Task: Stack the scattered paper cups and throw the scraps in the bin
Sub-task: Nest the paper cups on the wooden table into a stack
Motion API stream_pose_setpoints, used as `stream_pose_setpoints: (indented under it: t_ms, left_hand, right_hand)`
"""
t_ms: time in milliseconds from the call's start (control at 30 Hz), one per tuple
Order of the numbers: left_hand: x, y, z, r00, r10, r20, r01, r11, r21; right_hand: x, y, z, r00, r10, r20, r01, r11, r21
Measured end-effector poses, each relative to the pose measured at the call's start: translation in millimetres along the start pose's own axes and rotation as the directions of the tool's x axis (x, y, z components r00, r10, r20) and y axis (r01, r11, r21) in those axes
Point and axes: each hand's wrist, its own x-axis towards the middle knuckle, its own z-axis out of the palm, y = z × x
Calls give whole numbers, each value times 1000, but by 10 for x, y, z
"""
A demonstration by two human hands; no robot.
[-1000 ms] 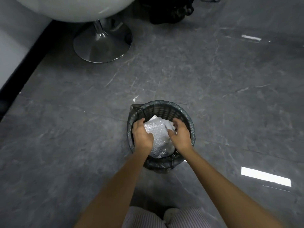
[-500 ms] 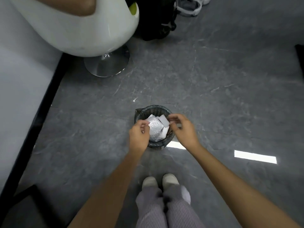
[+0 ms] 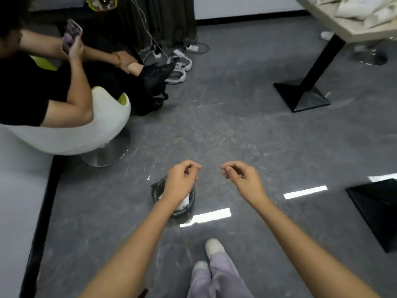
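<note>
A small dark mesh bin point(image 3: 156, 192) stands on the grey floor, lined with a bag and holding shiny white scraps point(image 3: 185, 202). My left hand point(image 3: 180, 179) hangs above the bin and covers most of it, fingers loosely curled and holding nothing. To the right of the bin, my right hand point(image 3: 241, 178) hovers over bare floor with its fingers loosely curled, and it holds nothing. No paper cups can be made out.
A person sits in a white swivel chair point(image 3: 71, 136) at the left, holding a phone. A table point(image 3: 343, 29) with white bags stands at the top right on a black pedestal base point(image 3: 300, 95). Another black base point(image 3: 378, 209) lies at the right edge. Shoes and cables lie at the back.
Both hands have come up out of the bin and let go of the scraps, which stay inside. The view has risen and tilted up, showing more of the room.
</note>
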Motion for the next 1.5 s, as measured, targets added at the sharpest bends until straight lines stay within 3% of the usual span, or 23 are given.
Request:
stream_pose_setpoints:
  t_ms: [233, 400, 600, 833, 1100, 1500]
  left_hand:
    - [-28, 1017, 605, 934, 208, 291, -220, 976, 9]
    - [-122, 1666, 1318, 810, 330, 485, -362, 932, -29]
    - [-324, 2357, 2392, 678, 389, 624, -423, 900, -103]
    - [-583, 3056, 3741, 562, 423, 711, -435, 882, -180]
    - [-555, 3669, 4899, 497, 430, 754, -429, 877, -217]
    - [436, 4462, 6498, 358, 418, 835, -499, 841, -207]
  right_hand:
    - [-568, -279, -1108, 961, 62, -268, -41, 995, 86]
    - [-1011, -228, -1907, 903, 105, -416, -66, 992, 107]
    - [-1486, 43, -2932, 801, 149, -579, -100, 988, 116]
    - [-1918, 434, -4214, 708, 168, -686, -113, 986, 125]
    - [-2115, 809, -5304, 620, 241, -746, -153, 970, 187]
    - [-1216, 1435, -6604, 503, 290, -814, -142, 957, 254]
